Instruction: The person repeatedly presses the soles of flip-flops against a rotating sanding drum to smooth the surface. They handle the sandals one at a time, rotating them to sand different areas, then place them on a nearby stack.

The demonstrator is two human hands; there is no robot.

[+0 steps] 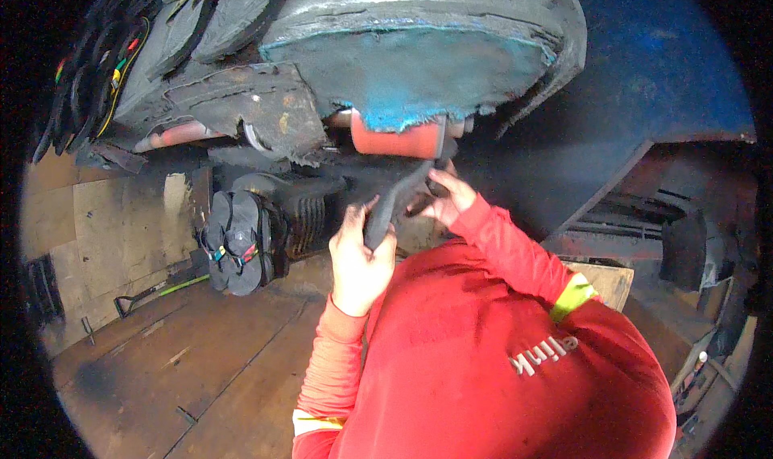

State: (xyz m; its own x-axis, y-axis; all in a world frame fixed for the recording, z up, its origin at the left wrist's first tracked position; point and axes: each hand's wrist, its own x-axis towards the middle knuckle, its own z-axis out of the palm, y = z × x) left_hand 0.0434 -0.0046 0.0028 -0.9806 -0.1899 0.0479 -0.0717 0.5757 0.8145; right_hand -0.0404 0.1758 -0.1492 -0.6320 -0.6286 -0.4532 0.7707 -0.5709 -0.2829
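Between my two hands is a dark flip-flop sole (393, 204), seen nearly edge-on. Its upper end reaches the right side of a red sanding drum (394, 142); I cannot tell whether they touch. My left hand (360, 254) grips the lower end, thumb and fingers on opposite sides. Higher up and to the right, my right hand (449, 197) has its fingers bent round the other end. Whether a strap is fitted to this sole is hidden. A ragged, dusty blue cloth (419, 72) hangs over the drum from the grey machine hood (419, 4).
Several flip-flops with coloured straps (239, 237) stand stacked at the left, and more flip-flops (101, 84) pile up at the upper left. A green-handled tool (181, 285) lies by the cardboard-covered wall (113, 225). To the right rises a blue machine panel (636, 56).
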